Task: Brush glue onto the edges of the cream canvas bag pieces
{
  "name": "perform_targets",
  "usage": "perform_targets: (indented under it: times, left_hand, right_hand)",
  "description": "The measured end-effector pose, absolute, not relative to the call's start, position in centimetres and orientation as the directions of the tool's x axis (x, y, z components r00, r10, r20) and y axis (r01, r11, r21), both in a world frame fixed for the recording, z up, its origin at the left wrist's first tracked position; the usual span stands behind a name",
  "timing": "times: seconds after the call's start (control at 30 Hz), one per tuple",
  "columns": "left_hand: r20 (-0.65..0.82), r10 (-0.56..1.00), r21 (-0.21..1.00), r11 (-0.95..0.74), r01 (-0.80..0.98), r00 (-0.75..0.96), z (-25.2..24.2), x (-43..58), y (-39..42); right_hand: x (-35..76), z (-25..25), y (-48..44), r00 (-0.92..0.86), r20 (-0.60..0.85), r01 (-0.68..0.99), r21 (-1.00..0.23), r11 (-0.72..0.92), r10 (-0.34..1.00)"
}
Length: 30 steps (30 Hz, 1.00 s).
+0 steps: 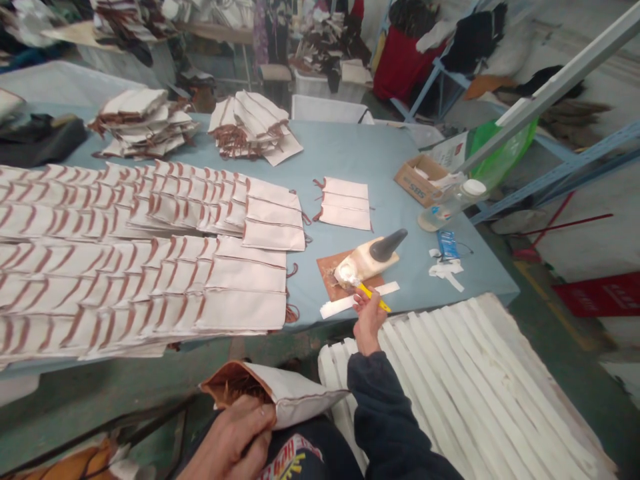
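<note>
My left hand grips the edge of a white leather-like pouch over my lap. The pouch gapes at its left end and shows a brown lining. Out over the table's front edge, my right hand holds a brush by its yellow handle. Its bristles are at the white-smeared mouth of a cream container, which lies tilted with a dark grey cone on it. Under the container is a brown board. White strips lie beside it, close to my right hand.
Overlapping rows of white pouches cover the table's left side. Three joined panels lie mid-table. To the right stand a carton and a clear bottle. Long white strips are stacked by my right arm.
</note>
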State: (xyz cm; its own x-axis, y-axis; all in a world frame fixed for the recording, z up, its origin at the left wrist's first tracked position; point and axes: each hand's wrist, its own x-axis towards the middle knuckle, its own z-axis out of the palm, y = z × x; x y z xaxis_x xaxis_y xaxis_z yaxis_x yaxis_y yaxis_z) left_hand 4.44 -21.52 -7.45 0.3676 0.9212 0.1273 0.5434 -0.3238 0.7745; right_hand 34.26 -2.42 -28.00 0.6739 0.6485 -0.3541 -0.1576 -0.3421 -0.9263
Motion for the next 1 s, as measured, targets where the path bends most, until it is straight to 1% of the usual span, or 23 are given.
perform_targets:
  times: [0.1, 0.2, 0.3, 0.37, 0.43, 0.53, 0.7, 0.77, 0.87, 0.93, 1.0]
  left_hand:
    - [0.095, 0.923, 0.800, -0.293, 0.523, 0.372, -6.7, 4.6, -20.9]
    - [0.014, 0.929, 0.828, -0.218, 0.516, 0.369, -7.3, 4.2, -21.2]
    - [-0.053, 0.959, 0.840, -0.108, 0.532, 0.279, -8.5, 3.3, -21.7]
    - [-0.113, 0.965, 0.876, -0.015, 0.482, 0.237, -8.9, 2.9, -21.4]
    - [-0.204, 0.948, 0.918, 0.098, 0.384, 0.246, -8.5, 2.5, -20.5]
    - [-0.301, 0.926, 0.935, 0.240, 0.262, 0.227, -7.2, 1.9, -18.8]
    - [-0.304, 0.925, 0.952, 0.287, 0.107, 0.227, -5.6, 0.0, -17.1]
    - [-0.337, 0.905, 0.940, 0.341, 0.032, 0.258, -5.3, -0.8, -16.9]
    - [-0.400, 0.851, 0.889, 0.451, -0.081, 0.340, -5.1, -1.7, -16.9]
    - [-0.430, 0.812, 0.851, 0.511, -0.123, 0.396, -5.1, -2.2, -16.8]
    - [-0.445, 0.778, 0.831, 0.544, -0.121, 0.444, -5.0, -2.7, -16.8]
  right_hand:
    - [33.6, -27.9, -3.1, 0.696, -0.358, -0.171, -0.924, -0.341, 0.622]
    - [33.6, -27.4, -3.5, 0.706, -0.340, -0.147, -0.928, -0.342, 0.621]
    - [33.9, -26.2, -3.8, 0.708, -0.296, -0.097, -0.940, -0.327, 0.642]
    - [34.1, -25.0, -4.3, 0.704, -0.259, -0.061, -0.950, -0.307, 0.661]
    - [34.0, -23.3, -5.2, 0.707, -0.227, -0.043, -0.959, -0.280, 0.670]
    - [33.6, -20.1, -7.0, 0.723, -0.202, -0.065, -0.972, -0.225, 0.661]
    - [32.5, -12.7, -10.4, 0.751, -0.220, -0.201, -0.974, -0.101, 0.623]
    - [31.5, -9.3, -12.1, 0.736, -0.221, -0.241, -0.969, -0.058, 0.640]
    - [28.4, -4.8, -14.9, 0.707, -0.207, -0.272, -0.962, -0.010, 0.676]
    - [25.5, -2.6, -16.8, 0.704, -0.185, -0.261, -0.965, 0.007, 0.686]
    - [22.5, -1.2, -18.6, 0.708, -0.114, -0.188, -0.982, 0.030, 0.697]
